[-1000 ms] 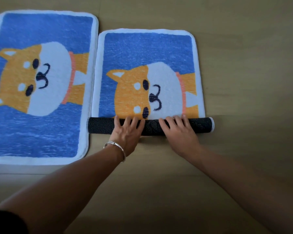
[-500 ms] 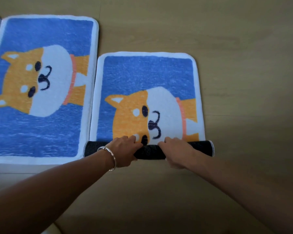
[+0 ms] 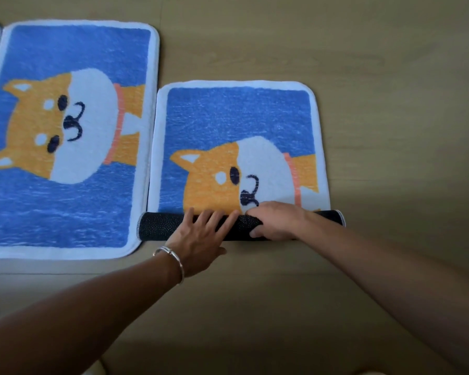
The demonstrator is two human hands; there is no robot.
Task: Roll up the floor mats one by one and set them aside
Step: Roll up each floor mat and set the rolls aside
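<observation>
left hand (image 3: pixel 201 235) flat, fingers straight on mat roll (image 3: pixel 157 226); right hand (image 3: pixel 278 220) gripping it

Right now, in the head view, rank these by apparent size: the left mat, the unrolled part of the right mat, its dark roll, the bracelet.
1. left mat, even cut off at the frame edge
2. unrolled part of the right mat
3. dark roll
4. bracelet
</observation>
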